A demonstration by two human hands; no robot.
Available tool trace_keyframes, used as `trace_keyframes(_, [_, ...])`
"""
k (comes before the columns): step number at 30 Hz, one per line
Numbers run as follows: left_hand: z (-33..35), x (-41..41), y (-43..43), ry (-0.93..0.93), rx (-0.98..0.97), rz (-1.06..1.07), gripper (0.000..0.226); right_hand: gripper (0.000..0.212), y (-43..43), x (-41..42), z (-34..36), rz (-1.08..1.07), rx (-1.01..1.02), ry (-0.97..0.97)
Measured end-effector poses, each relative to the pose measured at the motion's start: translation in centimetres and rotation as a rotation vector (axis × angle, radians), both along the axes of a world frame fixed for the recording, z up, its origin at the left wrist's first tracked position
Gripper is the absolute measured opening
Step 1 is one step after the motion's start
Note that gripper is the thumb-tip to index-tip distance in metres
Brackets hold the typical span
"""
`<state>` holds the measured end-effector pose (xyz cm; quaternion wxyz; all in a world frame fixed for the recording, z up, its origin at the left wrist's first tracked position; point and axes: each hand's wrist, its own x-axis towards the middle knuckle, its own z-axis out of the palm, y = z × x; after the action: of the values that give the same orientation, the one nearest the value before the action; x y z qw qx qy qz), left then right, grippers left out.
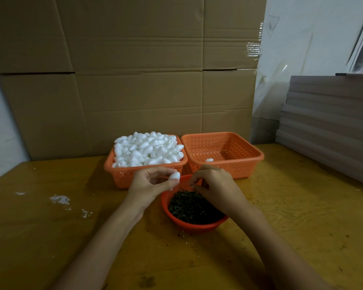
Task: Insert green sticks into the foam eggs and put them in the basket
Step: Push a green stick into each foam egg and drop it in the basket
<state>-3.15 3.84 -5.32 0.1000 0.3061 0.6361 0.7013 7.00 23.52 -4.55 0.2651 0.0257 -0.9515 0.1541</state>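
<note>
- My left hand point(151, 183) grasps one egg point(174, 176) between thumb and fingertips, and holds it up just over the far edge of the bowl point(166, 208)
- My right hand point(214, 183) is close beside it, with its fingers curled and pinched together right above the sticks point(193, 206) in the bowl
- I think my right hand has a stick, but a stick is too thin to see there, so I cannot tell
- The egg in my left hand shows no stick yet
- The left basket point(122, 176) is heaped high with plain eggs point(149, 149)
- The right basket point(249, 162) has just a lone egg point(209, 160), which lies near the front wall, and I cannot tell if a stick is in it
- So I think the job has only just begun: one egg done at most, and a big heap left to do
- Next I should push a stick into the egg I hold, then drop it in the right basket
- Bits of white foam point(60, 199) lie on the table point(50, 237), off to my left
</note>
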Motion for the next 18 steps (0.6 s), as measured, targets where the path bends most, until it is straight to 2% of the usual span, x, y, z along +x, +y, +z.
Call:
trace_keyframes(13, [0.04, 0.01, 0.03, -0.105, 0.03, -0.022, 0.032, 0.011, 0.1, -0.29, -0.3, 0.007, -0.028, 0.058])
trace_keyframes(18, [0.23, 0.12, 0.01, -0.197, 0.13, -0.047, 0.048, 0.008, 0.07, -0.28, -0.21, 0.027, -0.068, 0.073])
